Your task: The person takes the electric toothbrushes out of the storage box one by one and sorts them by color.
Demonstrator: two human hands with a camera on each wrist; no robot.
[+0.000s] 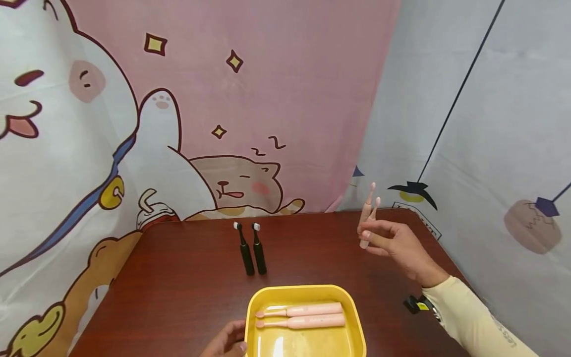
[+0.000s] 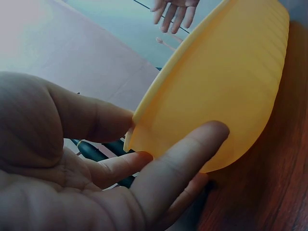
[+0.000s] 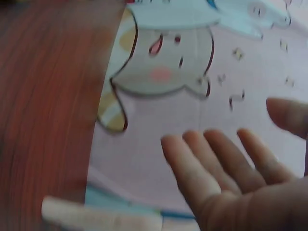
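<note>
My left hand [image 1: 228, 341] grips the left side of a yellow plastic tray [image 1: 251, 317]; the left wrist view shows the thumb along its outer wall and a finger at the rim. Two pink electric toothbrushes [image 1: 315, 321] lie side by side inside. At the far right of the table, my right hand [image 1: 399, 248] overlaps two pale pink toothbrushes [image 1: 365, 214] in the head view. The right wrist view shows that hand's fingers [image 3: 226, 163] extended and apart from a pale toothbrush handle [image 3: 101, 215].
Two black electric toothbrushes [image 1: 247, 255] with white bristles lie on the dark red-brown table [image 1: 187, 277], behind the tray. A cartoon-printed cloth [image 1: 285, 99] hangs along the table's back and sides.
</note>
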